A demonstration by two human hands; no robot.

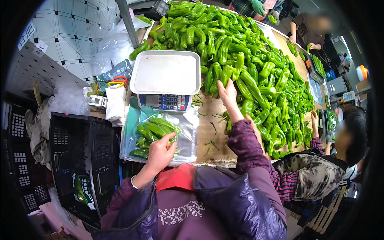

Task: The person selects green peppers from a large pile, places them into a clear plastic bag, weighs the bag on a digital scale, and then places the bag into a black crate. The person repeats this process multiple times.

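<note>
A large heap of long green peppers (228,45) covers much of the wooden table. My right hand (228,93) reaches to the heap's near left edge, its fingertips on a green pepper (227,73); whether they close round it is unclear. Before me on the left lies a clear plastic bag of green peppers (156,129) on a stack of flat clear bags (187,132). My left hand (162,150) holds the bag's right side between thumb and fingers. Just beyond the bag stands a digital scale with a white tray (165,72), bearing only a small green scrap.
Left of the scale are red- and yellow-handled scissors (118,81) and white paper (115,105). A black plastic crate (85,162) stands at the lower left. Pepper stems (213,127) litter the wood. A co-worker (318,168) is close on the right; other people work across the table.
</note>
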